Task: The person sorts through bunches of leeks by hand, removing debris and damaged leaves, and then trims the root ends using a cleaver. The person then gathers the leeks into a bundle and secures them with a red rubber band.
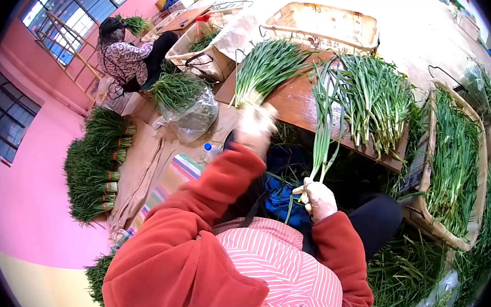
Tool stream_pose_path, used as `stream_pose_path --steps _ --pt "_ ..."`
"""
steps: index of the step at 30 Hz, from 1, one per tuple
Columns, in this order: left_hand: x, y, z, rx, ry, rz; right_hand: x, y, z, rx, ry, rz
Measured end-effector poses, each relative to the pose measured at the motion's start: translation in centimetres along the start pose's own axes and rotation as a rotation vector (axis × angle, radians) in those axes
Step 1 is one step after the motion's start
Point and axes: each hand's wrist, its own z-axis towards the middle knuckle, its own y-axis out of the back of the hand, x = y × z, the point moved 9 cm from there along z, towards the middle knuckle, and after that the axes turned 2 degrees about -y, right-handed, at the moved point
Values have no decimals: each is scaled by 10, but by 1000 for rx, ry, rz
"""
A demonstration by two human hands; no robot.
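Observation:
My right hand (pixel 318 198), in a pale glove, grips the white lower ends of a few long green stalks (pixel 323 133), whose leaves point away over the wooden board (pixel 295 102). Blurred by motion, my left hand (pixel 256 122) is at the white ends of a green bunch (pixel 269 69) on the board's left part; its fingers are too smeared to read. A wider pile of stalks (pixel 373 100) lies on the right part of the board, roots towards me. Loose leaves lie across my lap on blue cloth (pixel 285 203).
A long basket of greens (pixel 455 164) stands at the right, with loose leaves (pixel 409 270) below it. Tied bundles (pixel 97 165) line the left wall. Another person (pixel 127 57) sits at the upper left beside a plastic bag of greens (pixel 188 114). An upright crate (pixel 325 24) stands beyond the board.

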Motion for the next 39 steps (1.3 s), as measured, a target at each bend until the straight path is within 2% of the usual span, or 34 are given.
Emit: stream_pose_path --steps 1,2,3,4,5,6,7,8,9,10,11,12,13,14,15,16,17,20,21,22,23,24,25,26,27,28,29,30,31,32,33,36,38,39 --pt "-95 -15 -14 -42 -464 172 -2 2 1 -5 -12 17" --pt "-152 0 -9 -132 -714 277 1 3 -1 3 49 13" --pt "-197 7 -23 -383 -814 339 4 3 -3 15 108 8" --pt "-222 8 -34 -496 -791 307 4 2 -2 11 79 18" --pt "-233 14 -42 -609 -769 275 5 2 -1 30 138 22" --pt "-229 11 -36 -504 -794 322 5 1 3 29 88 34" --pt "-192 4 -25 -322 -628 271 2 1 6 16 30 55" --pt "-140 -4 -11 -65 -576 213 5 -2 10 22 90 102" --pt "-56 -23 -23 121 5 362 2 -2 20 45 124 121" --pt "30 -23 -51 183 517 442 7 -3 20 62 139 39" --pt "73 -36 -95 195 857 443 14 1 24 -16 509 -14" --pt "124 -33 -118 331 1006 409 13 5 10 -51 512 -189" --pt "171 -30 -135 641 1051 201 -6 3 10 -42 297 39" --pt "154 -55 -150 625 1101 126 13 2 -7 -77 409 -231" --pt "132 -75 -159 591 1145 57 -3 1 6 -34 337 -187" --pt "124 -86 -155 648 1080 -29 6 4 -2 -95 400 -185" --pt "125 -86 -146 678 962 27 14 4 -14 -149 458 -185" --pt "102 -100 -131 865 790 73 32 -3 -33 -139 393 -129" --pt "81 -112 -124 920 668 115 35 -5 -34 -128 364 -124" --pt "63 -116 -112 897 590 153 26 -8 -32 -114 296 -103" --pt "48 -118 -101 894 506 186 22 -12 -28 -96 379 -53" --pt "37 -120 -90 816 368 241 32 -11 -28 -164 591 -291" --pt "26 -122 -82 760 225 273 38 -6 -44 -167 365 -525" --pt "40 -130 -75 1002 403 38 37 -8 -35 -138 313 -747" --pt "41 -125 -72 822 542 46 36 3 -31 -275 503 -773" --pt "44 -127 -70 714 634 16 23 15 -20 -220 436 -462" --pt "59 -125 -66 788 684 -89 22 26 -15 -263 460 -414" --pt "72 -124 -64 809 749 -194 13 39 -10 -268 365 -248" --pt "85 -107 -62 587 800 -126 10 45 -22 -299 310 -110" --pt "104 -101 -58 705 864 -295 7 56 -16 -351 315 -71" --pt "119 -94 -58 503 1013 -383 6 66 -15 -392 361 -4" --pt "144 -94 -69 509 1117 -362 2 83 -18 -410 368 118" --pt "158 -84 -71 341 1143 -210 3 86 -29 -423 393 213" --pt "157 -90 -78 348 1158 -178 2 87 -26 -437 396 252"
